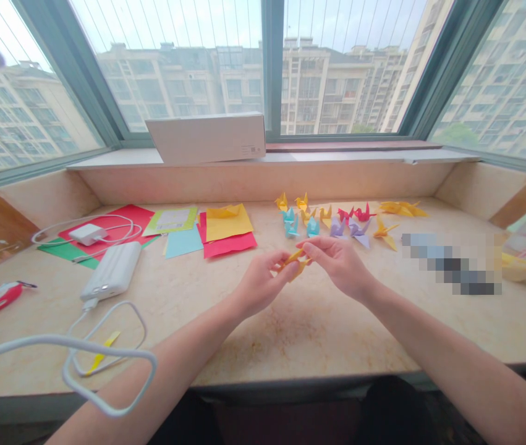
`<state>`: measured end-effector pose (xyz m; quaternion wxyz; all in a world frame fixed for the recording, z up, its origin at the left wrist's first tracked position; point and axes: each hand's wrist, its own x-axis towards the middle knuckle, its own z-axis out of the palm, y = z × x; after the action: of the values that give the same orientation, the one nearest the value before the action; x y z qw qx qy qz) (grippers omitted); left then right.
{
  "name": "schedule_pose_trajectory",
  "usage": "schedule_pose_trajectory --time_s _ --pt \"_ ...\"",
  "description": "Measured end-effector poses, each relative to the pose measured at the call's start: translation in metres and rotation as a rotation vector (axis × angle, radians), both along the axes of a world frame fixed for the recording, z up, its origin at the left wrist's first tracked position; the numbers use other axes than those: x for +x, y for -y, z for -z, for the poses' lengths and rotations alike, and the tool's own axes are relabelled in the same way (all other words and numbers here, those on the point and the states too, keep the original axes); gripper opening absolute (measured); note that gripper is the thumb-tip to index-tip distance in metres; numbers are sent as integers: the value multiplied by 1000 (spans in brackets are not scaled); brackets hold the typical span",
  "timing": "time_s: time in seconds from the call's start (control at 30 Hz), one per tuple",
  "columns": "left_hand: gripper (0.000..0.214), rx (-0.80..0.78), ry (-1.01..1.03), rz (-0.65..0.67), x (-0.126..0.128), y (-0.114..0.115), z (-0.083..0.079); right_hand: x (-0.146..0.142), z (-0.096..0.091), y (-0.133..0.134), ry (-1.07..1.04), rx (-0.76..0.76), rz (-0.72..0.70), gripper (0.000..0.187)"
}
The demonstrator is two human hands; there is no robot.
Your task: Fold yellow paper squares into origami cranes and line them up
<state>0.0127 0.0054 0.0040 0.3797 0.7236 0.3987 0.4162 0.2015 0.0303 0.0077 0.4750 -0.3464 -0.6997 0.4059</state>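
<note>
Two pinches, left hand (258,285) and right hand (339,262), on one orange fold (294,262); likely mid-crease, needing firm fingertips; cranes (332,221) beyond.

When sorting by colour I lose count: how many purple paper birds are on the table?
2. One purple bird sits just beyond the right hand; the other is right beside it. More may be hidden.

Folded paper (293,262) before cranes (332,224), sheets (228,232) further left, box (207,137) on windowsill (337,157)

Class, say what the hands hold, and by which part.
Left hand and right hand pinch an orange paper fold, one at each end.
</note>
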Motion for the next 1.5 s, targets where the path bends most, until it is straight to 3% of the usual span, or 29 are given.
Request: schedule_pose_trajectory --time_s 0.13,0.3,1.0,1.3,1.5 --pt "31 -28 69 -44 -1 -5 4 1 -2 3 87 195 111 21" --pt "30 -104 193 -35 -2 -6 5 0 -1 5 162 401 96 13" --pt "27 -166 332 -30 4 -3 9 0 6 5 265 629 231 4" --pt "28 -105 314 -103 4 -2 2 -5 9 8 267 585 170 6" --pt "27 -119 330 -84 4 -4 4 -5 6 8 250 586 211 6"
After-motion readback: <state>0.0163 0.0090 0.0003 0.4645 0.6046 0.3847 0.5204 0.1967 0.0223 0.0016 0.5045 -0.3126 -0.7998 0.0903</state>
